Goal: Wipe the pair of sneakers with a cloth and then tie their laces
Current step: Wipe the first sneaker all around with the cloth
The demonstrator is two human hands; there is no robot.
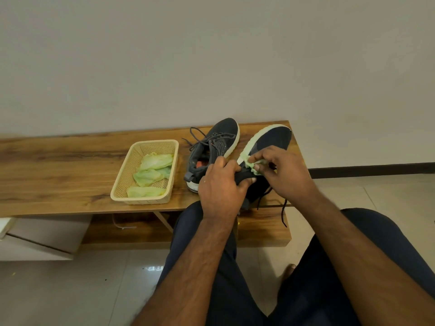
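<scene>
Two dark grey sneakers with white soles are on the wooden bench [70, 161]. The left sneaker [211, 147] lies on the bench with its laces loose. The right sneaker [273, 142] is tilted up off the bench, toe pointing away. My left hand [219, 184] grips its heel end, thumb curled round the collar. My right hand [282, 170] pinches a crumpled light green cloth [253, 164] against the sneaker's side near the white sole. A dark lace [283, 212] hangs down over the bench's front edge.
A cream woven basket [122, 184] stands to the left of the sneakers and holds several light green cloths [153, 170]. The wall runs behind the bench. My knees in dark trousers are below, over a tiled floor. A white drawer unit sits under the bench at left.
</scene>
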